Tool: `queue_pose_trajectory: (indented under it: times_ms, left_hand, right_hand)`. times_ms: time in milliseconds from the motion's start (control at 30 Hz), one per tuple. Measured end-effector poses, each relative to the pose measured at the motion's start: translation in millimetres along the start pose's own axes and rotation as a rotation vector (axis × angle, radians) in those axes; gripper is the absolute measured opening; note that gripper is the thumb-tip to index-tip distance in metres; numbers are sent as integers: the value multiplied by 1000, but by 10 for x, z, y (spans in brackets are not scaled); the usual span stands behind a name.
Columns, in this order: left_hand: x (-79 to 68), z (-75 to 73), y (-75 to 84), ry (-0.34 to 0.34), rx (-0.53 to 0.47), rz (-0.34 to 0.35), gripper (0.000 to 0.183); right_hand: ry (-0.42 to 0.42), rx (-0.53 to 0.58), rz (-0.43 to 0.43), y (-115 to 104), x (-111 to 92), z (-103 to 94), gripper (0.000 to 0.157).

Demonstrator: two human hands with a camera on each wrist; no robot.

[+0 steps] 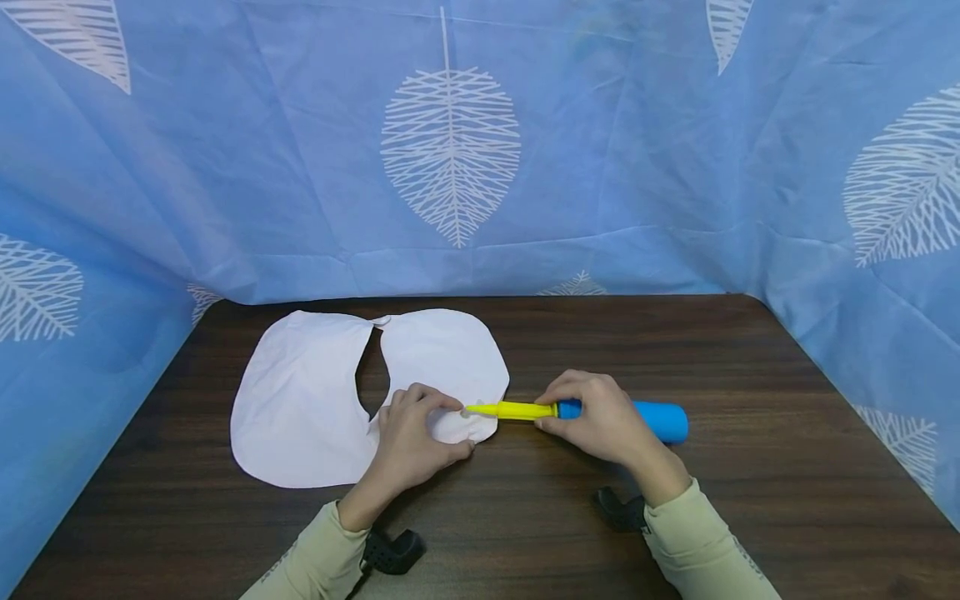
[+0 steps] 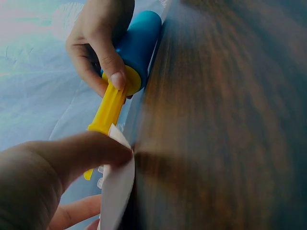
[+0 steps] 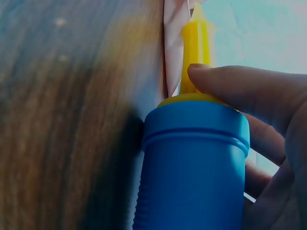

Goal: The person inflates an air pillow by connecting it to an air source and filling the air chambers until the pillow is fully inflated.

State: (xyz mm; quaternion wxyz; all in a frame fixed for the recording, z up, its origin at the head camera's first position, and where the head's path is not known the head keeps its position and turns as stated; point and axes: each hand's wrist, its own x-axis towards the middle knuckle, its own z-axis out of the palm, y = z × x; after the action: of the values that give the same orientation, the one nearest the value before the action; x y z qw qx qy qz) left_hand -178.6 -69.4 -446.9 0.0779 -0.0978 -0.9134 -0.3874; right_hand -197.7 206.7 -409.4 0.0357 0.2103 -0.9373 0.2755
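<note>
From the head view, a flat white deflated balloon (image 1: 352, 392) shaped like a horseshoe lies on the left half of the dark wooden table (image 1: 750, 400), and the left hand (image 1: 416, 442) pinches its near right lobe, apparently where the valve sits, so the opening stays put for the nozzle. The right hand (image 1: 596, 421) wraps around a hand pump (image 1: 577, 412) lying level, yellow nozzle pointing left into that pinched spot and blue barrel sticking out to the right; gripping at the joint of nozzle and barrel probably gives the steadiest aim. The 2 hands sit close together, joined only through the pump tip. A blue cloth with white leaf prints (image 1: 450, 150) hangs behind and at both sides (no brand, label or writing can be read anywhere). In the left wrist view, the left thumb (image 2: 81, 151) presses the balloon's white edge (image 2: 117, 187) against the yellow nozzle (image 2: 108, 110), while the right hand's fingers (image 2: 103, 52) curl around the blue barrel's collar. In the right wrist view, the blue ribbed barrel (image 3: 192, 167) fills the near frame, a right finger (image 3: 240, 91) lies across the nozzle's base, and the nozzle tip (image 3: 196, 28) runs alongside the balloon's folded edge (image 3: 170, 48); I cannot tell whether it is actually inside the valve.
</note>
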Motion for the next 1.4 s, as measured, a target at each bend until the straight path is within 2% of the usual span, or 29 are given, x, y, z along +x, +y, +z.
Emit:
queue_pose_trajectory:
  times_ms: [167,667,767,1100,1400]
  left_hand:
    - [-8,9,-16,9,15,17,36]
    - [-3,76,71,4,-4,-53,21]
    - [-15,89,88,19,1,-59,17]
    - [-25,107,88,92,12,-15,15]
    - [-6,103,76,159,-50,-37,20]
  right_hand:
    - [1,2,3,-10,6,-4,17]
    - [-3,8,2,9,1,2,17]
    - [-7,12,6,10,-4,3,18]
    - [-14,13,25,-3,0,5,17]
    - [-24,36,6,-10,-3,8,18]
